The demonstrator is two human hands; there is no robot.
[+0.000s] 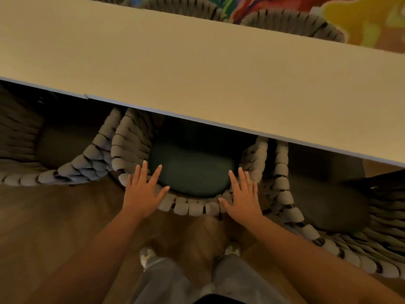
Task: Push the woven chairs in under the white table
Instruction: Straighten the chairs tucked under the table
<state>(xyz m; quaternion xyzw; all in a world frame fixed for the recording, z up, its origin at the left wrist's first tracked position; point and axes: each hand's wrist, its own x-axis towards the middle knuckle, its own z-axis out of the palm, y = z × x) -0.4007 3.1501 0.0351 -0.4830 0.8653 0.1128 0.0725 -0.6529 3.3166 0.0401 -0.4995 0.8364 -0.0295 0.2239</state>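
Both palms are lying flat, fingers spread: left hand (142, 191) and right hand (243, 195) are pressing the middle woven chair (192, 208) rim, its seat sitting partway under the white table (197, 69)

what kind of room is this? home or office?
Probably a home dining area: a long white table with woven chairs tucked along both sides, a wood floor, and a bright multicoloured rug beyond the table. Office can't be ruled out.
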